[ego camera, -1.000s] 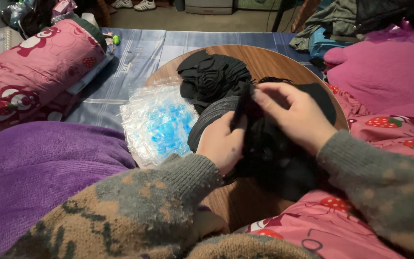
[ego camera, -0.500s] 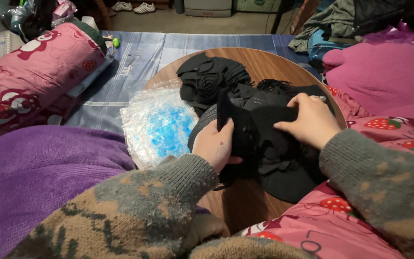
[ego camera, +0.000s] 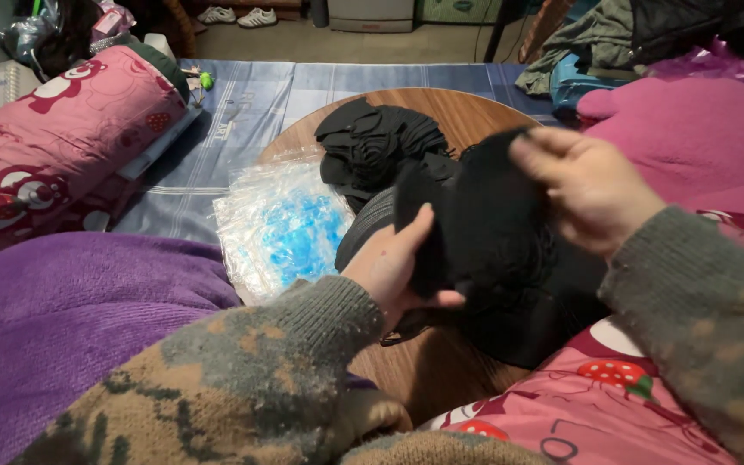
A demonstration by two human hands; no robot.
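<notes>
Over round table [ego camera: 441, 112], both hands' fingers [ego camera: 419, 226] clasp black cloth [ego camera: 492, 224].

- Cloth [ego camera: 484, 224]: black, plain.
- Pile of garments [ego camera: 376, 142]: black.
- Round table [ego camera: 449, 108]: brown wood grain.
- Plastic bags [ego camera: 282, 226]: clear over bright blue.
- Blanket [ego camera: 62, 319]: purple.
- Quilt [ego camera: 53, 146]: pink with red bear figures.
- Sleeves [ego camera: 243, 370]: mottled olive, tan, grey.
- Mat [ego camera: 243, 103]: blue-grey, striped.

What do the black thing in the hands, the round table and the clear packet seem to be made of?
Black thing: soft matte fabric, probably knit; it folds limply.
Table: wood or wood-look veneer, smooth, with visible grain.
Packet: thin glossy plastic, crinkled, something blue inside.
</notes>
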